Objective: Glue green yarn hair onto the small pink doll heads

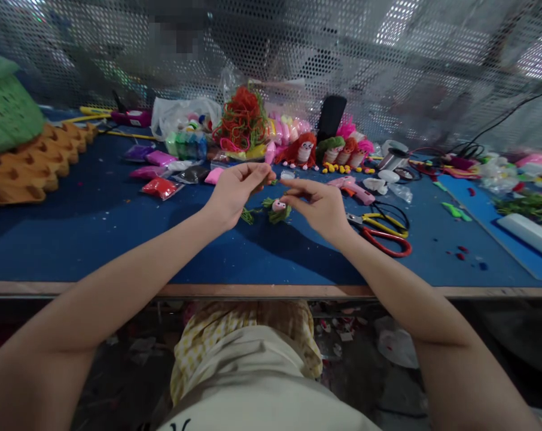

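My left hand (235,193) is raised above the blue mat, thumb and fingertips pinched together; anything between them is too small to make out. Facing it from the right, my right hand (321,206) has its index finger stretched out and its thumb apart, with nothing visible between them. Beneath the right fingertips lies a small doll's head (279,205) with a pink face, surrounded by green yarn. Loose green yarn strands (248,215) lie just left of it, under my left hand.
Red- and yellow-handled scissors (387,239) and a pink glue gun (354,188) lie right. Behind stand yarn-haired dolls (304,149), a tangled yarn pile (243,120) and a black phone (331,117). Bagged clay packs (161,187) and an orange egg tray (42,164) are left.
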`<state>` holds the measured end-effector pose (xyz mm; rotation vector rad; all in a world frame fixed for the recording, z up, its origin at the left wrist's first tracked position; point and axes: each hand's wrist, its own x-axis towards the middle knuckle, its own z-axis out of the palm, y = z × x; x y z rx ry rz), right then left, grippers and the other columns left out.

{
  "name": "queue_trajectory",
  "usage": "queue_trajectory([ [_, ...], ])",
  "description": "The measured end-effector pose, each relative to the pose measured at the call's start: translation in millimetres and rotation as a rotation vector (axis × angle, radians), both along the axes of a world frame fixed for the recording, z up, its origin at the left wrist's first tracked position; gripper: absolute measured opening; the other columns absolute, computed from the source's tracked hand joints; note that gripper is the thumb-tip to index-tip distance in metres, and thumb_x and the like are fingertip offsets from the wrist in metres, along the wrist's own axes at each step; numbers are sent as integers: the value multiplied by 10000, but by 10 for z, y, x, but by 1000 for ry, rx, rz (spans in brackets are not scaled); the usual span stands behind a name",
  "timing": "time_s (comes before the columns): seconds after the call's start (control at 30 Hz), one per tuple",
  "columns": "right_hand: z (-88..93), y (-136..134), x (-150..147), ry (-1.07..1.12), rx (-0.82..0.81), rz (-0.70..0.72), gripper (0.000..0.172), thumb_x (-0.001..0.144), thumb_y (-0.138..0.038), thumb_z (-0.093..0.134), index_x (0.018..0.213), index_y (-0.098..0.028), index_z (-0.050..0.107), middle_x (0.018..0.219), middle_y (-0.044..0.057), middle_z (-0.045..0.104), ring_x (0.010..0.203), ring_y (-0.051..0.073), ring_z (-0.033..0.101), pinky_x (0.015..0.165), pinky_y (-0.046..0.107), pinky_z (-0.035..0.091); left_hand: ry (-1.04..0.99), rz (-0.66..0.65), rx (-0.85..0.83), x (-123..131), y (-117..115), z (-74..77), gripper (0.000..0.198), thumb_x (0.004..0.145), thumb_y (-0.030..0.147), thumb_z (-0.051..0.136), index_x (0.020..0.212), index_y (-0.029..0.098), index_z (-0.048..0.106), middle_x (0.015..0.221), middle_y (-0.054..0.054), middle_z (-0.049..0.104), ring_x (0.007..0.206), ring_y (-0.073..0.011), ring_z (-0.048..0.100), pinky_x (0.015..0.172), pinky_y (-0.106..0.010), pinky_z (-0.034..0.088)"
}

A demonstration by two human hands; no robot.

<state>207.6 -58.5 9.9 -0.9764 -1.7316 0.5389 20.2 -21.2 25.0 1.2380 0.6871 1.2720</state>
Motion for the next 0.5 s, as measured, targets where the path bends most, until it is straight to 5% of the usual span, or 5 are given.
queue_trajectory([
  [0.17,50,1,-4,172,-90,24,388,790,-259,774,1176,-236,749,875,2,802,862,186,759,868,353,604,124,60,164,18,-17,-42,386,676,541,860,803,186,782,803,-21,744,760,-118,639,754,-258,504],
  [0.37,103,-31,-44,318,-176,-59,147,709,-293,821,842,-229,815,825,11,800,754,153,722,711,290,584,176,33,187,23,-50,-38,361,658,534,869,810,211,813,865,-35,784,836,-152,682,808,-291,526],
  [0.5,109,-33,-52,310,-183,-29,113,701,-285,820,804,-239,818,803,-1,789,734,131,684,681,267,544,204,8,200,15,-44,-50,382,656,538,869,845,210,824,916,-59,802,909,-195,717,883,-339,547],
])
